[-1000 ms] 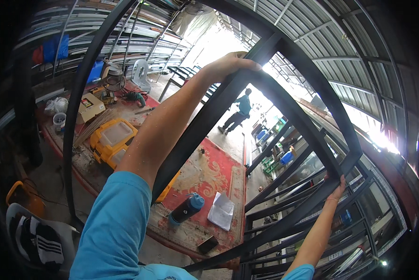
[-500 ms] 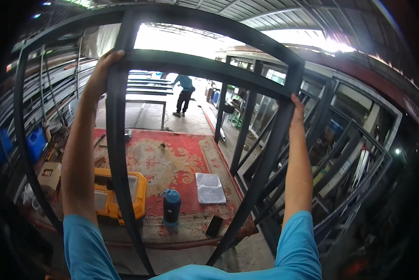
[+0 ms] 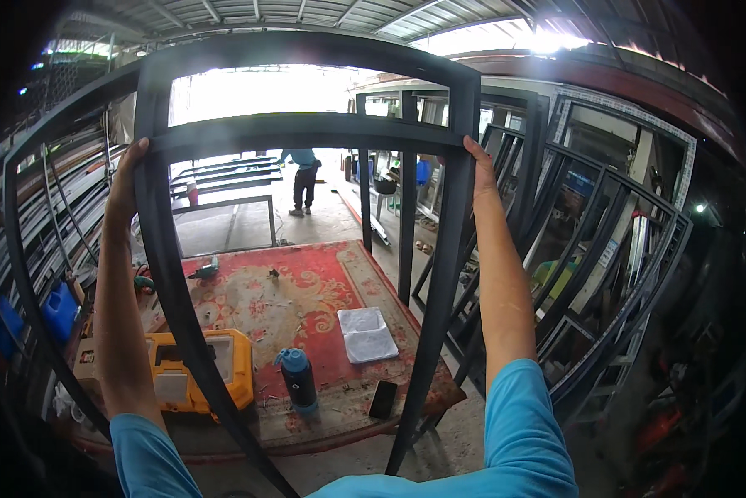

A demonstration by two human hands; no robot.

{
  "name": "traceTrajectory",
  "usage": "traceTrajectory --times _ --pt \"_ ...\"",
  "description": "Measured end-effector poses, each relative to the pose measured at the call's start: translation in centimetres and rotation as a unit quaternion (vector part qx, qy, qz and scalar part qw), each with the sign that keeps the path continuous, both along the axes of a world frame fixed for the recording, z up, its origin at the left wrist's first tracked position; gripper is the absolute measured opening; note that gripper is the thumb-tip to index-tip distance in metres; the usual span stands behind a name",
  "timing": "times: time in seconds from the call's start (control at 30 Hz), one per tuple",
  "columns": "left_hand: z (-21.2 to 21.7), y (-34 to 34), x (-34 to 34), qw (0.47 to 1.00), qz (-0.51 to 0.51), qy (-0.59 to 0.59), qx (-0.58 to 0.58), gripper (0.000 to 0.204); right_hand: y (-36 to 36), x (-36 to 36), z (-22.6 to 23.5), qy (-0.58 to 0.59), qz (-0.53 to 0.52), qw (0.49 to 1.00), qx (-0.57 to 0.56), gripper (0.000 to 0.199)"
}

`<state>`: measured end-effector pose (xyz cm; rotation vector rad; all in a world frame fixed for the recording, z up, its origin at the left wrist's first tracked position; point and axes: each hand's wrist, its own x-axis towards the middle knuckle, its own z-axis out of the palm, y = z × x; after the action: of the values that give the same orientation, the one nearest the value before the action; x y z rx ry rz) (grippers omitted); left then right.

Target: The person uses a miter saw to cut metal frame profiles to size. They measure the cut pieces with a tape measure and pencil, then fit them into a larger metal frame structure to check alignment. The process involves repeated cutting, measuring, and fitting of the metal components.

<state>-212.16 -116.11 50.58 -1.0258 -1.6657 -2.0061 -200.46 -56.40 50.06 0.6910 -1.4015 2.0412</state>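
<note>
Two hands hold a dark, slim-barred frame with a crossbar.

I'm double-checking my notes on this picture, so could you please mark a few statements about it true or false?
1. The left hand holds the dark frame. True.
2. The right hand rests on the yellow case. False: it holds the dark frame.
3. The yellow case is left of the blue-topped bottle. True.
4. The blue-topped bottle lies on its side. False: it stands upright.
5. The white paper lies right of the blue-topped bottle. True.
</note>
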Motion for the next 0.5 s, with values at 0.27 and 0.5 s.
traceTrajectory --times 0.27,0.5 --pt "-0.3 -0.4 -0.3 0.994 -0.026 -0.088 0.053 0.041 -1.0 0.3 0.0 0.013 -0.007 1.0 0.007 0.039" --pt "-0.7 -1.3 -2.1 0.994 0.03 -0.077 0.067 0.042 -2.1 1.2 -0.8 0.006 -0.024 1.0 0.001 0.048"
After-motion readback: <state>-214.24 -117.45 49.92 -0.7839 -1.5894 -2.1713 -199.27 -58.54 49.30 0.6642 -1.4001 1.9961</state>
